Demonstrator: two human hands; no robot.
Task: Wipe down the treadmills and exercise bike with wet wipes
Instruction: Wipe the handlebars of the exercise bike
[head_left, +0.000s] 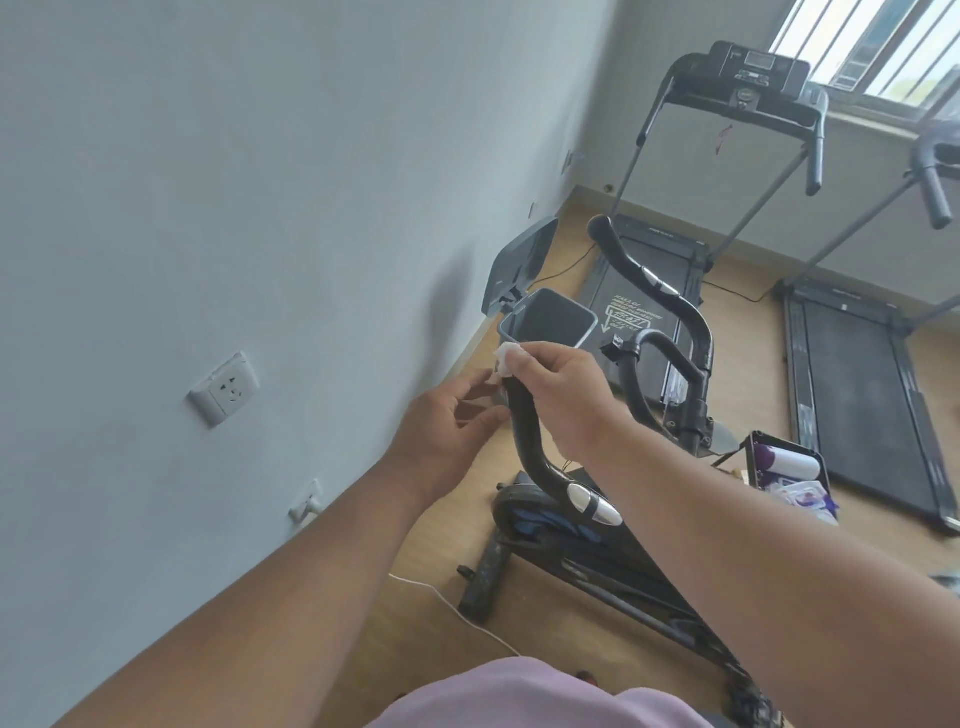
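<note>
**Wiping the near handlebar of the exercise bike**

Your right hand (561, 384) reaches forward from the lower right, forearm stretched out and wrist bent down. Its fingers are curled around the top of the bike's near handlebar (530, 441), pressing a crumpled white wet wipe (506, 359) against it. The wipe bunches out past your knuckles at the bar's upper end, soft and wrinkled.

Your left hand (447, 431) comes in from the lower left, just left of the same bar. Its fingers are loosely extended toward the bar and hold nothing; the fingertips sit close to the bar, but you cannot tell whether they touch it.

The handlebar is a smooth black tube. Its long axis runs from near and low to far and high, bending near the bottom where a glossy silver oval pad (595, 503) is set into it. The exercise bike (587, 545) stands in the middle of the scene on a pale wood floor (737, 332), its matte black frame slanting toward the near right.

Beyond your hands, an open grey plastic bin (548, 325) stands by the left wall, lid raised. Farther off, two black treadmills (727, 98) stand side by side under a barred window, their belts running lengthwise away from you.
</note>
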